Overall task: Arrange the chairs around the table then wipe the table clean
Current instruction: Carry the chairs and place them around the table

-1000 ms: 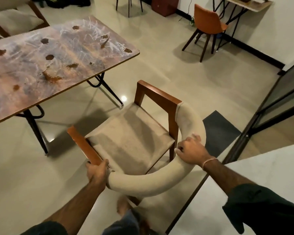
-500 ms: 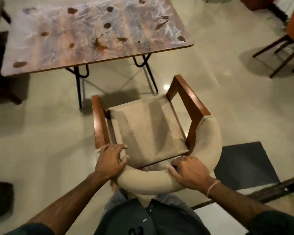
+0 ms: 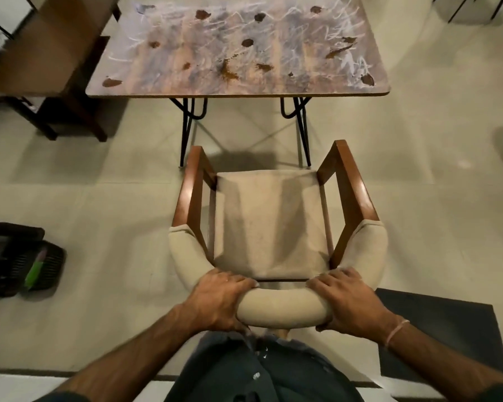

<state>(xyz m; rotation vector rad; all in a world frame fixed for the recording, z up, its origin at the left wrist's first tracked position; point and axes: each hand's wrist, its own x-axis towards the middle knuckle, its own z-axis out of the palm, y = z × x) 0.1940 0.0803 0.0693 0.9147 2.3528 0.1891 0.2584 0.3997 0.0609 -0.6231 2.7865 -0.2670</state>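
Observation:
A beige armchair (image 3: 270, 221) with brown wooden arms and a curved padded backrest stands right in front of me, its seat facing the table. My left hand (image 3: 219, 300) grips the backrest on the left and my right hand (image 3: 347, 301) grips it on the right. Beyond the chair is the wooden table (image 3: 238, 79) on black hairpin legs. Its top is smeared with white streaks and several brown stains. A strip of floor separates the chair's front edge from the table's near edge.
Another brown wooden chair (image 3: 41, 68) stands at the table's left end. A black basket (image 3: 21, 262) holding something green sits on the floor at left. A dark mat (image 3: 445, 332) lies by my right arm. Thin black chair legs (image 3: 471, 7) show at top right.
The chair has turned from angled to squarely facing the table's near edge. My left hand moved from the wooden arm onto the padded backrest, and the view swung to centre the table.

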